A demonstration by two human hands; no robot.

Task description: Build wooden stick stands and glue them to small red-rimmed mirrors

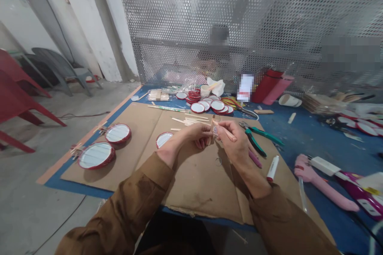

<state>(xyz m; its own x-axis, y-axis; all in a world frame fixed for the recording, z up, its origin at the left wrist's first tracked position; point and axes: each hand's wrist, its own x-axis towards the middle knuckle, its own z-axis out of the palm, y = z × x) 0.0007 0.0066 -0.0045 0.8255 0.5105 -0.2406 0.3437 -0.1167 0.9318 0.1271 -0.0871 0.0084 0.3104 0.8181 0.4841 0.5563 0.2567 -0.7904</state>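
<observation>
My left hand (200,135) and my right hand (231,137) meet over the cardboard sheet (194,179). Between their fingertips is a small wooden piece (214,127), pinched from both sides. Just behind my left hand lie several flat wooden sticks (191,120). A round white disc with a red rim (164,139) is partly covered by my left forearm. On the left of the cardboard sit two larger red-rimmed round pieces (97,155) with small stick parts at their edges. Green-handled pliers (255,141) lie to the right of my right hand.
At the back are stacked red-rimmed discs (218,106), scissors (239,105), a phone (245,87) and a red bottle (267,85). A marker (273,168) and a pink glue gun (326,187) lie at the right. A perforated metal panel (179,20) stands behind the table.
</observation>
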